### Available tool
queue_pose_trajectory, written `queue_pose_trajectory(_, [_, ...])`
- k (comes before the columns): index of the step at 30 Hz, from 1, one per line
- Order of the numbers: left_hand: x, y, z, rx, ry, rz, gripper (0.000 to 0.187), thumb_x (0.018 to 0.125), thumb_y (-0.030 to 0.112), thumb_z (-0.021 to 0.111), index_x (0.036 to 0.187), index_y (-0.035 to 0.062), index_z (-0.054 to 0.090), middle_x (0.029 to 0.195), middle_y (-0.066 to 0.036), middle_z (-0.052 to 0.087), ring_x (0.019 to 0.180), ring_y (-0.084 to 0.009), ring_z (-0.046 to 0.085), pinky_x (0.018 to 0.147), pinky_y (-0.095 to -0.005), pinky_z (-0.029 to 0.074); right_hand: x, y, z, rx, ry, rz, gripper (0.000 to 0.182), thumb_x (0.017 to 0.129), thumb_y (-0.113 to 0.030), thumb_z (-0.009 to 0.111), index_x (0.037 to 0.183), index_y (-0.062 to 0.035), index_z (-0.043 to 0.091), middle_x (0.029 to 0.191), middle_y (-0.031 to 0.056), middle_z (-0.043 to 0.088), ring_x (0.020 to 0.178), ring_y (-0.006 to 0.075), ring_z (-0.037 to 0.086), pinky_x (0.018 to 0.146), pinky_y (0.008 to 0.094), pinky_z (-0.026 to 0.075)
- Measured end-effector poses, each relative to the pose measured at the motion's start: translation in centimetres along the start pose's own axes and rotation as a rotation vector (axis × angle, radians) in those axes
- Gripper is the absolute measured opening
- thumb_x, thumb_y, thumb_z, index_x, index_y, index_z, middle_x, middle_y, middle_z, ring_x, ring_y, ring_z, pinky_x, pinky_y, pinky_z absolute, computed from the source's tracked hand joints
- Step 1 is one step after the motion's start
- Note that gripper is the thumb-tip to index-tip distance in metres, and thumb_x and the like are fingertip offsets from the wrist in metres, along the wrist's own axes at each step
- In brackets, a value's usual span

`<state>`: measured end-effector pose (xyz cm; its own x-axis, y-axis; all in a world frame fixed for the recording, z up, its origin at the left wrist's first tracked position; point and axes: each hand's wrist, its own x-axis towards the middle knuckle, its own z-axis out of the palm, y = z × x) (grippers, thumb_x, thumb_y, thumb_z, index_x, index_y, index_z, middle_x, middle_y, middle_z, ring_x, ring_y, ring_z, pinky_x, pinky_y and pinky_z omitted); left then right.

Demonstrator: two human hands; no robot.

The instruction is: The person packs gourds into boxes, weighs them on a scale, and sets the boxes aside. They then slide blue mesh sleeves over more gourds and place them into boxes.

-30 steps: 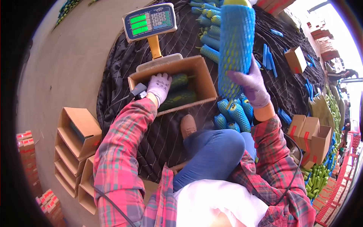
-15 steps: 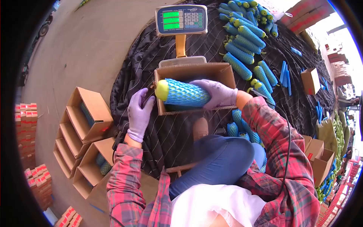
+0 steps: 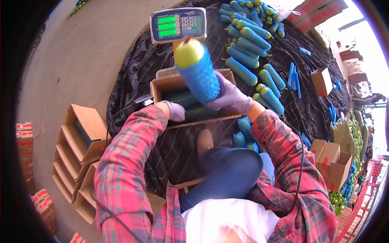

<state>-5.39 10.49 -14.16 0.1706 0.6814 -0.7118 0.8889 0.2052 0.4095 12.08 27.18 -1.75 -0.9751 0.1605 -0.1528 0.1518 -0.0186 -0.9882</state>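
Note:
My right hand (image 3: pixel 231 97), gloved in pale purple, grips the lower end of a long green gourd (image 3: pixel 199 73) in a blue foam net. The gourd is tilted upright above an open cardboard box (image 3: pixel 214 121), its pale green stem end up and bare. My left hand (image 3: pixel 176 112), also gloved, reaches over the near left side into the box; its fingers are hidden. Inside the box lie other dark netted gourds (image 3: pixel 182 99), partly in shadow. The box sits on a scale whose display (image 3: pixel 178 25) glows green.
Several netted gourds (image 3: pixel 249 46) lie in rows on the black cloth at right. Open cardboard boxes (image 3: pixel 75 150) stand stacked at left. Blue foam nets (image 3: pixel 294 79) and a small box (image 3: pixel 321 82) lie farther right. More netted gourds (image 3: pixel 244 125) rest beside my knee.
My right hand has raised the gourd and turned it from lying level to nearly upright. My left hand has moved from beside the box to inside it. The view has shifted slightly.

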Motion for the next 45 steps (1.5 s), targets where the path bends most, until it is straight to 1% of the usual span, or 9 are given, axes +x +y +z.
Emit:
queue_pose_trajectory(6, [-0.3,-5.1,-3.6,-1.902,0.126,0.16,0.037,0.096,0.027,0.054,0.124,0.0054,0.061,0.12,-0.016,0.066,0.106,-0.023,0.063,0.095,-0.0392,0.049,-0.6,4.2,-1.4,-0.421,-0.288,0.2,0.1,0.065,-0.017,0.085,0.149,-0.0031,0.032,0.138,0.0131,0.05,0.131,0.0223,0.045,0.112,0.0351,0.034])
queue_pose_trajectory(7, [-3.7,-1.8,-6.2,-1.729,0.39,-0.259,0.036,0.097,0.026,0.054,0.121,0.0008,0.06,0.123,-0.016,0.064,0.106,-0.0212,0.063,0.091,-0.0392,0.051,-0.1,4.0,-1.2,-0.56,-0.345,0.207,0.095,0.067,-0.02,0.082,0.148,-0.0041,0.035,0.137,0.0155,0.052,0.131,0.0256,0.047,0.111,0.0363,0.036])
queue_pose_trajectory(10, [-1.2,-4.5,-4.2,-1.36,0.555,-0.127,0.045,0.096,0.032,0.057,0.127,-0.0004,0.058,0.122,-0.016,0.063,0.105,-0.0261,0.062,0.09,-0.0394,0.051,2.3,4.3,0.2,-0.901,-0.476,0.196,0.085,0.071,-0.028,0.076,0.146,-0.0072,0.041,0.136,0.02,0.055,0.13,0.0325,0.051,0.11,0.0394,0.041])
queue_pose_trajectory(23, [-3.2,2.2,-2.5,0.35,0.192,-0.221,0.076,0.056,0.03,0.091,0.123,0.0067,0.063,0.129,-0.024,0.055,0.119,-0.0375,0.056,0.101,-0.0449,0.046,3.4,6.5,2.7,-1.363,-0.441,0.303,0.073,0.077,-0.032,0.074,0.14,-0.0058,0.047,0.131,0.022,0.054,0.122,0.0383,0.054,0.102,0.0457,0.045])
queue_pose_trajectory(26, [0.6,2.3,2.2,0.408,0.481,-0.347,0.022,0.091,0.01,0.056,0.104,0.0085,0.072,0.122,-0.017,0.06,0.108,-0.0314,0.064,0.08,-0.0428,0.057,1.0,4.7,0.6,-1.181,-0.339,0.225,0.071,0.08,-0.033,0.072,0.138,-0.0008,0.048,0.121,0.0244,0.058,0.115,0.0399,0.057,0.098,0.0464,0.046])
queue_pose_trajectory(29, [8.4,0.1,5.1,0.442,0.475,-0.59,0.052,0.09,0.019,0.059,0.138,-0.0005,0.049,0.12,-0.017,0.066,0.101,-0.0337,0.068,0.072,-0.0665,0.051,-1.8,3.4,0.9,-1.208,-0.212,0.079,0.061,0.085,-0.034,0.066,0.134,-0.001,0.051,0.117,0.0223,0.061,0.111,0.0384,0.059,0.096,0.046,0.047])
queue_pose_trajectory(30, [2.6,2.1,1.2,0.361,0.372,-0.436,0.025,0.089,0.016,0.061,0.11,0.0096,0.073,0.133,-0.014,0.056,0.11,-0.0265,0.065,0.085,-0.0392,0.056,-2.5,3.6,0.9,-1.185,-0.168,0.057,0.058,0.087,-0.032,0.065,0.134,-0.0011,0.052,0.117,0.0218,0.061,0.111,0.0379,0.059,0.096,0.0462,0.047])
queue_pose_trajectory(38, [-13.7,8.0,-1.6,-0.31,0.719,-0.005,0.068,0.078,0.063,0.066,0.112,0.0035,0.069,0.112,-0.019,0.067,0.109,-0.0354,0.063,0.094,-0.0439,0.05,-6.6,0.9,2.2,-1.017,-0.14,0.054,0.059,0.084,-0.035,0.071,0.131,-0.0035,0.056,0.12,0.0198,0.062,0.11,0.0363,0.061,0.095,0.0429,0.049])
queue_pose_trajectory(45, [-16.0,12.6,13.1,-0.284,1.437,-0.092,0.055,0.078,0.032,0.075,0.125,0.0066,0.059,0.13,-0.014,0.056,0.126,-0.0319,0.05,0.109,-0.0457,0.037,-5.7,4.6,1.3,-1.222,-0.081,0.202,0.032,0.083,-0.029,0.067,0.11,-0.0114,0.071,0.101,0.0154,0.071,0.099,0.0336,0.067,0.088,0.042,0.052])
